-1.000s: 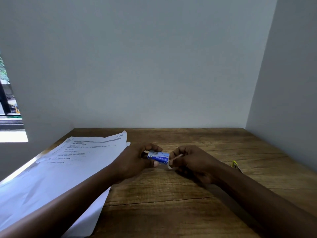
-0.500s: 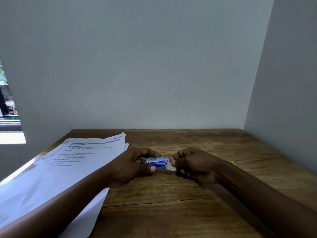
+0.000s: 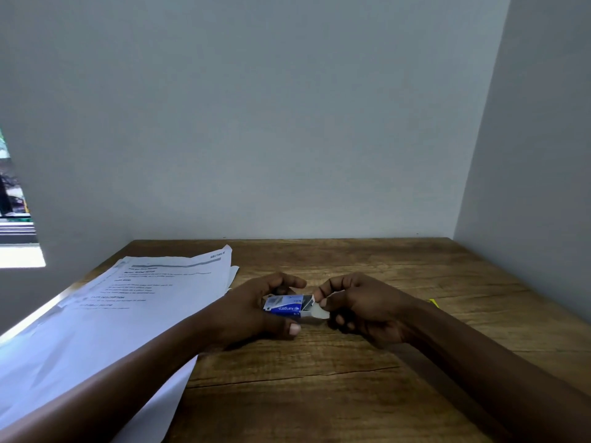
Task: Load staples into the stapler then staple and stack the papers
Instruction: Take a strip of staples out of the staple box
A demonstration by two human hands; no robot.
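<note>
A small blue and white staple box point(image 3: 285, 305) is held just above the wooden table, near its middle. My left hand point(image 3: 256, 310) grips the box, fingers over the top and thumb underneath. My right hand point(image 3: 361, 310) pinches the white flap at the box's right end, which stands open and dark inside. Printed papers point(image 3: 128, 302) lie spread on the left side of the table, partly under my left forearm. A yellow object point(image 3: 433, 302), perhaps the stapler, peeks out behind my right wrist, mostly hidden.
The wooden table point(image 3: 319, 388) sits in a corner, with a grey wall behind and another on the right. A window opening shows at the far left. Bare wood lies in front of my hands and at the back right.
The box's right end has come open, with my right hand pulling the flap outward. Both hands stayed near the middle of the table.
</note>
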